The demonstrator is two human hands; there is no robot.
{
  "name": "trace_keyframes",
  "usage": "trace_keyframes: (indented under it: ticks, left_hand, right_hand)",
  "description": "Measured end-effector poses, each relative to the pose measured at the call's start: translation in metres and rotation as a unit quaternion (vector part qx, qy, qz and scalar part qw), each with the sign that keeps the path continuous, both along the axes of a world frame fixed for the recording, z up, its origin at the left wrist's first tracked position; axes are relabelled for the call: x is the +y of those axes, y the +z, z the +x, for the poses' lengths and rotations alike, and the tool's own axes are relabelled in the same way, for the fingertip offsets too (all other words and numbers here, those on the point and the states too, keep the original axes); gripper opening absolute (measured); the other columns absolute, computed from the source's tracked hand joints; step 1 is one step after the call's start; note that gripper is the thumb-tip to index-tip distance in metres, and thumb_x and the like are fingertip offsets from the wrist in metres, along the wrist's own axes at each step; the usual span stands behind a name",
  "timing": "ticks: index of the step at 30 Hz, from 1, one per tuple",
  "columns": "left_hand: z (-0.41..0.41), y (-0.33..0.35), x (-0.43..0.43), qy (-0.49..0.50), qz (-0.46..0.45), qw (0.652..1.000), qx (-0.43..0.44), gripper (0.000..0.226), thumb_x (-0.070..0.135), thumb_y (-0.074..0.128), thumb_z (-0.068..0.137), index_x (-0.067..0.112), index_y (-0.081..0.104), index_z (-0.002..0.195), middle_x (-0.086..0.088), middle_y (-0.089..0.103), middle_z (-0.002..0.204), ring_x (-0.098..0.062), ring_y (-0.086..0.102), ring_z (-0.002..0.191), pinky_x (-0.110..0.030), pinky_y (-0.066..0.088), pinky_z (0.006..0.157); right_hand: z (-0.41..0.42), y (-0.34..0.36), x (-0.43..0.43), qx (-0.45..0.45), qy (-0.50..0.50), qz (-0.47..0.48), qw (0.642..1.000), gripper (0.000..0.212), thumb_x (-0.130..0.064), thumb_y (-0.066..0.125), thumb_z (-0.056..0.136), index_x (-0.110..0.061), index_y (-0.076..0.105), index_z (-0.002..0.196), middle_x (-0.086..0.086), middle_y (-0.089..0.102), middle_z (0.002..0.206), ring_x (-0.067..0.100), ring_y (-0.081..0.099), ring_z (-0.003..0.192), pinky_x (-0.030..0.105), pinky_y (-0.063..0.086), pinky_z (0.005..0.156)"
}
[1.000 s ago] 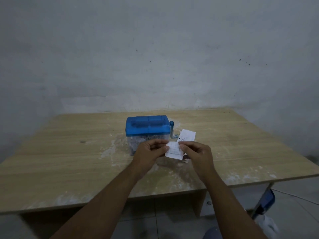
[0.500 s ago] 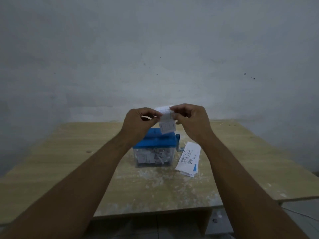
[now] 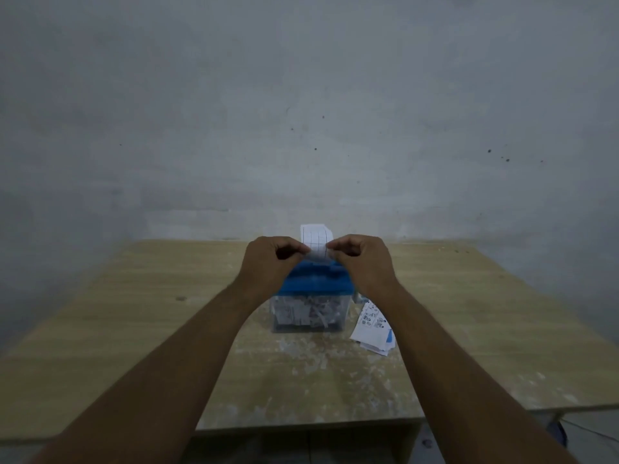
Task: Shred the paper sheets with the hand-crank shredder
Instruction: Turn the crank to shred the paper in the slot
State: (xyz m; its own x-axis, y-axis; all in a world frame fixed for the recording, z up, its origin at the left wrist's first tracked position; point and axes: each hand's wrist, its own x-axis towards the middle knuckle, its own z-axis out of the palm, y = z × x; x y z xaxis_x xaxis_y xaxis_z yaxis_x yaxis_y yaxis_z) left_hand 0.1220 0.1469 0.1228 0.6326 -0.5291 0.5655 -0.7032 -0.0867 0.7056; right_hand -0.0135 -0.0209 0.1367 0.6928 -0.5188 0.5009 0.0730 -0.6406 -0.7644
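Observation:
A small hand-crank shredder (image 3: 313, 289) with a blue lid and a clear bin full of paper shreds stands mid-table. A small white paper sheet (image 3: 315, 241) printed with a grid stands upright just above the lid. My left hand (image 3: 268, 264) pinches its left edge and my right hand (image 3: 361, 262) pinches its right edge. The sheet's lower edge sits at the top of the lid, where I cannot tell if it is in the slot. The crank on the shredder's right side is mostly hidden behind my right wrist.
A small pile of printed paper sheets (image 3: 371, 328) lies on the table right of the shredder. The wooden table (image 3: 134, 329) has white scuffs near its front edge. A grey wall stands close behind it.
Both hands carried the gridded sheet from in front of the shredder up and over its lid, then lowered it toward the top. The view tilted down.

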Motion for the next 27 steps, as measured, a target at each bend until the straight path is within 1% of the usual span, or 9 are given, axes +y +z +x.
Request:
trace_keyframes:
  ticks: [4,7,11,13,15,19,22,25,27]
  left_hand:
    - [0.003,-0.006,-0.004,0.009,0.016,1.0,-0.002,0.015,0.011,0.08,0.093,0.021,0.085,0.103,0.017,0.077,0.093,0.007,0.071,0.087,-0.004,0.053,0.083]
    - [0.005,-0.012,-0.006,0.014,0.016,1.0,-0.01,0.014,0.012,0.08,0.094,0.022,0.085,0.102,0.022,0.074,0.091,0.013,0.069,0.088,0.0,0.049,0.083]
    - [0.009,-0.017,-0.008,0.008,0.031,0.999,-0.008,0.012,0.024,0.08,0.094,0.034,0.083,0.1,0.029,0.073,0.097,0.019,0.063,0.096,0.004,0.04,0.087]
    - [0.01,-0.018,-0.01,-0.011,0.03,0.999,0.016,0.011,0.034,0.083,0.091,0.036,0.083,0.102,0.027,0.075,0.102,0.015,0.064,0.101,0.002,0.041,0.087]
    - [0.009,-0.019,-0.013,-0.023,0.017,0.999,0.045,0.02,0.04,0.087,0.086,0.033,0.084,0.104,0.023,0.077,0.105,0.01,0.066,0.103,0.0,0.045,0.087]
    - [0.006,-0.022,-0.019,-0.044,0.007,0.996,0.075,0.032,0.043,0.093,0.077,0.029,0.085,0.104,0.018,0.079,0.103,0.005,0.07,0.098,-0.006,0.051,0.085]
    - [0.008,-0.026,-0.021,-0.037,0.019,0.997,0.063,0.031,0.047,0.094,0.073,0.033,0.086,0.099,0.02,0.079,0.097,0.003,0.072,0.093,-0.018,0.058,0.09]
    - [0.009,-0.031,-0.022,-0.017,0.029,0.998,0.051,0.034,0.054,0.093,0.071,0.037,0.085,0.099,0.022,0.078,0.101,0.003,0.071,0.096,-0.019,0.058,0.09]
    - [0.009,-0.032,-0.022,-0.013,0.027,0.998,0.049,0.034,0.056,0.093,0.07,0.038,0.085,0.098,0.024,0.077,0.103,0.005,0.069,0.098,-0.018,0.058,0.086]
  right_hand:
    - [0.004,-0.004,-0.004,0.004,-0.014,-0.003,1.0,0.017,-0.006,0.078,0.091,-0.022,0.084,0.095,-0.014,0.079,0.088,0.0,0.074,0.081,0.019,0.06,0.082]
    - [0.01,-0.005,-0.008,0.016,-0.011,-0.006,1.0,0.018,-0.005,0.078,0.091,-0.022,0.084,0.092,-0.013,0.079,0.087,0.003,0.075,0.08,0.023,0.061,0.084]
    - [0.016,-0.008,-0.012,0.03,-0.01,-0.019,0.999,0.018,-0.006,0.077,0.092,-0.023,0.084,0.091,-0.013,0.079,0.088,0.003,0.074,0.082,0.024,0.062,0.085]
    - [0.019,-0.009,-0.013,0.031,-0.012,-0.023,0.999,0.017,-0.007,0.077,0.092,-0.023,0.084,0.091,-0.013,0.079,0.088,0.002,0.074,0.083,0.021,0.061,0.084]
    - [0.02,-0.01,-0.013,0.031,-0.015,-0.023,0.999,0.017,-0.008,0.077,0.093,-0.024,0.083,0.09,-0.014,0.078,0.088,0.0,0.073,0.082,0.017,0.059,0.081]
    - [0.021,-0.013,-0.012,0.02,-0.014,-0.018,1.0,0.019,-0.007,0.075,0.093,-0.023,0.083,0.089,-0.014,0.078,0.087,-0.002,0.072,0.08,0.011,0.056,0.076]
    - [0.02,-0.015,-0.011,0.009,-0.013,-0.028,0.999,0.019,-0.007,0.073,0.094,-0.023,0.083,0.09,-0.016,0.077,0.088,-0.003,0.071,0.082,0.009,0.054,0.076]
    - [0.015,-0.023,-0.015,0.008,-0.042,-0.041,0.998,0.022,-0.01,0.067,0.097,-0.027,0.081,0.096,-0.022,0.075,0.093,-0.003,0.069,0.088,0.006,0.051,0.075]
    - [0.007,-0.036,-0.019,0.001,-0.08,-0.02,0.997,0.03,-0.007,0.057,0.102,-0.028,0.079,0.104,-0.019,0.073,0.101,-0.003,0.066,0.095,0.008,0.049,0.078]
